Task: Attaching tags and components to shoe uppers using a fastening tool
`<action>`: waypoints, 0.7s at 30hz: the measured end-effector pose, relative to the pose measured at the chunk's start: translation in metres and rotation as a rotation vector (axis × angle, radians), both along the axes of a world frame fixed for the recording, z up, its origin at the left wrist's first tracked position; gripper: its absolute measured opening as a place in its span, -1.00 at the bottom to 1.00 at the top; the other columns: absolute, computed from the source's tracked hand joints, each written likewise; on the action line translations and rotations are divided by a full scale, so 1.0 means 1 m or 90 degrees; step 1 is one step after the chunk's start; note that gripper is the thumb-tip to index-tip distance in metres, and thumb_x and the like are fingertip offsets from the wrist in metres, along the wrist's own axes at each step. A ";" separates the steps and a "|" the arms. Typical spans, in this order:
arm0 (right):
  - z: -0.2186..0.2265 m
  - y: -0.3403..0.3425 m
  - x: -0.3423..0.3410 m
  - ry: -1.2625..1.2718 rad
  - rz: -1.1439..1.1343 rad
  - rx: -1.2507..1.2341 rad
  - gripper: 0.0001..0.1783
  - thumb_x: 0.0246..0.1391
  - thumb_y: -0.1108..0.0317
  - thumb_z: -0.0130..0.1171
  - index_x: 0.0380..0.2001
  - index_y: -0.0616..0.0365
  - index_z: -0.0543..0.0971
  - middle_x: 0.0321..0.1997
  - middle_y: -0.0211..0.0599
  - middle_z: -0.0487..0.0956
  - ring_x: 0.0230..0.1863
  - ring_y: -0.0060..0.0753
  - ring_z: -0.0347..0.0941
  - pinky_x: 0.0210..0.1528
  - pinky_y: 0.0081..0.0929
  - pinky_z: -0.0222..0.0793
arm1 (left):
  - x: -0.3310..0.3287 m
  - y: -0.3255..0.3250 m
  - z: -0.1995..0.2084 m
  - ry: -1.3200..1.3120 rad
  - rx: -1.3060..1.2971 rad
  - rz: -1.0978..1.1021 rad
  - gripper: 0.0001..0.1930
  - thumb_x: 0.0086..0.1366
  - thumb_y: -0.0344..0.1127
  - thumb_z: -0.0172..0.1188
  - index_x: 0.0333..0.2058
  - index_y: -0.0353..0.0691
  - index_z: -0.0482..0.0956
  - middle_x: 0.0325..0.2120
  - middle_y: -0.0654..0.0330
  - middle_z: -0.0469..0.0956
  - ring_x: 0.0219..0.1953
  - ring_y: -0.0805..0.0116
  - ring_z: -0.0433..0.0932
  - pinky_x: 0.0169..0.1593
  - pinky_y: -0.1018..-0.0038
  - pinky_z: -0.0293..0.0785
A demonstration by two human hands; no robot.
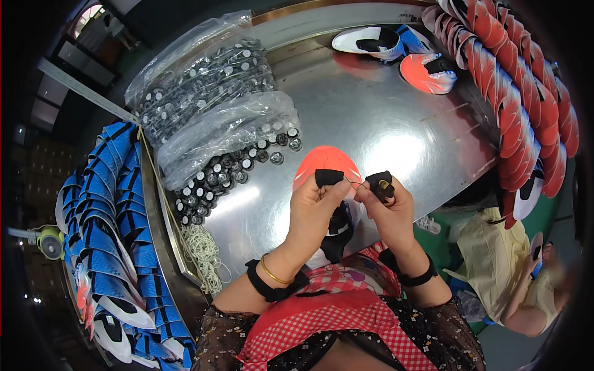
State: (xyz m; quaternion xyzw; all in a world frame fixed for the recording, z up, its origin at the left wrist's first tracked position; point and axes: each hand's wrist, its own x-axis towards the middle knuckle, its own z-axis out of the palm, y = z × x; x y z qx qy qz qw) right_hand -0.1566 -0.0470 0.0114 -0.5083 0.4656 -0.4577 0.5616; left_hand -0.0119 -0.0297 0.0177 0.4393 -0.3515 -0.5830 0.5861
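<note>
Left fingers (335, 193): pinching thin cord (354, 182) | right fingers (367, 197): pinching it too | shoe upper (325, 159): under hands, orange toe beyond fingers

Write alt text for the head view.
The left hand and right hand hold a thin strand near an orange cap at a metal table. Small black parts, partly under clear plastic, lie left; blue caps and red caps flank the table.

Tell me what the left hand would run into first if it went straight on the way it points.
Past the black strap end in its grip, the left hand would probably meet the orange brim first, though depth is unclear and it might pass above.
</note>
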 end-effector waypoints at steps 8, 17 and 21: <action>-0.001 -0.001 -0.007 0.506 -0.026 -0.347 -0.67 -0.16 0.45 0.28 -0.23 0.11 0.51 -0.42 -0.33 0.50 -0.51 -0.32 0.43 -0.47 -0.44 0.35 | 0.008 -0.006 -0.007 0.043 0.087 -0.006 -0.97 0.24 -0.41 0.15 -0.38 -0.19 0.50 -0.69 0.54 0.30 -0.66 0.81 0.18 -0.60 0.74 0.04; -0.001 -0.012 -0.023 0.564 0.085 -0.402 -0.72 -0.31 0.50 0.23 -0.39 0.10 0.50 -0.56 -0.36 0.41 -0.47 -0.26 0.41 -0.46 -0.31 0.31 | 0.005 -0.005 0.000 -0.058 0.105 -0.069 -0.89 0.24 -0.40 0.16 -0.48 -0.18 0.46 -0.70 0.56 0.21 -0.66 0.80 0.12 -0.60 0.71 0.00; 0.008 -0.019 -0.022 0.677 0.056 -0.432 -0.79 -0.32 0.50 0.23 -0.53 0.11 0.42 -0.55 -0.37 0.44 -0.35 -0.21 0.39 -0.23 -0.18 0.28 | 0.005 -0.004 -0.010 -0.119 0.060 -0.087 -0.88 0.22 -0.43 0.17 -0.49 -0.20 0.43 -0.71 0.57 0.16 -0.66 0.78 0.09 -0.61 0.68 0.00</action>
